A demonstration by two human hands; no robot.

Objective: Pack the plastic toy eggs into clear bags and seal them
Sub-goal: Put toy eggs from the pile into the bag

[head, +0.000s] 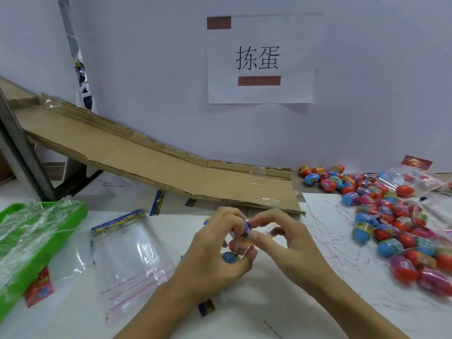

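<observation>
The left hand point(220, 243) is gripping a filled bag point(241, 243) of eggs while the right hand point(281, 237) is pinching its header (best pressed flat, evenly, to seal).

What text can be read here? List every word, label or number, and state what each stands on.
"拣蛋": large black characters on the white paper sign taped to the wall.
Two reddish-brown bars on that sign: blanked out, no text legible.
Wrappers on the loose toy eggs: printed, too blurred to read.
Printed header cards on the empty clear bags: too small to read.
</observation>
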